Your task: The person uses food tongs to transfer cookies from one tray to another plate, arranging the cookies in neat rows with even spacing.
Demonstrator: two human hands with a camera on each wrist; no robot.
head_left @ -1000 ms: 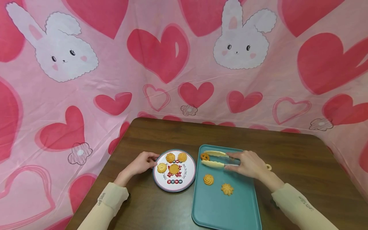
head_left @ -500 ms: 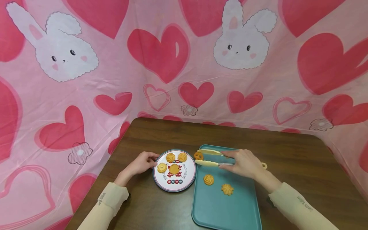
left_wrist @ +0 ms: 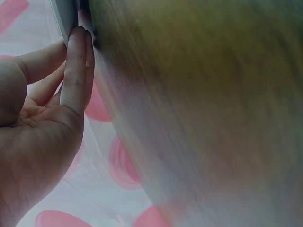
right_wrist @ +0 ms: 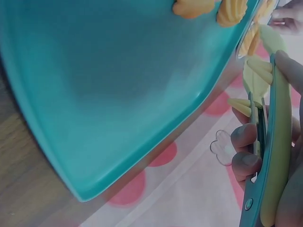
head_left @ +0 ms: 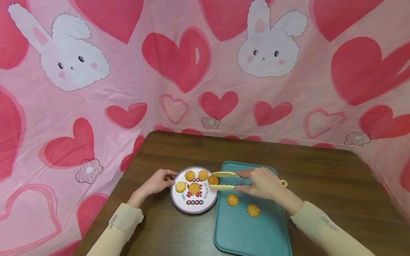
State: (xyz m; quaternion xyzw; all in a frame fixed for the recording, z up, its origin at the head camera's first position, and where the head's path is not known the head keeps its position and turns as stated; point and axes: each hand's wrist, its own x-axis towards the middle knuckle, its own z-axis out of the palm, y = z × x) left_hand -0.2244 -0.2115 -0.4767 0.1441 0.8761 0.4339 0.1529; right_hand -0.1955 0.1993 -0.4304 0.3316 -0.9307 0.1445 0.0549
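Observation:
My left hand [head_left: 158, 183] pinches the left rim of a round white plate [head_left: 208, 201] with a blue edge, thumb above and fingers under it in the left wrist view. Several golden cookies [head_left: 193, 188] lie on the plate's upper and middle part. My right hand [head_left: 264, 183] grips cream-and-teal food tongs [right_wrist: 277, 146], its fingers wrapped round the handle. A small brown pretzel cookie [head_left: 213, 180] sits between the tong tips, over the plate's right rim and close to a swirled cookie [head_left: 203, 175].
Right of the plate lies a teal rectangular tray [head_left: 250, 234], holding a swirled cookie [head_left: 232, 200] and a star-shaped cookie [head_left: 253, 210] below the tongs. Both stand on a dark wooden table [head_left: 179, 145]. Pink heart-and-rabbit cloth [head_left: 224, 71] hangs behind and at the sides.
My right hand has moved left with the tongs, carrying the pretzel cookie from the tray's upper left corner to over the plate's right rim. My left hand has stayed at the plate.

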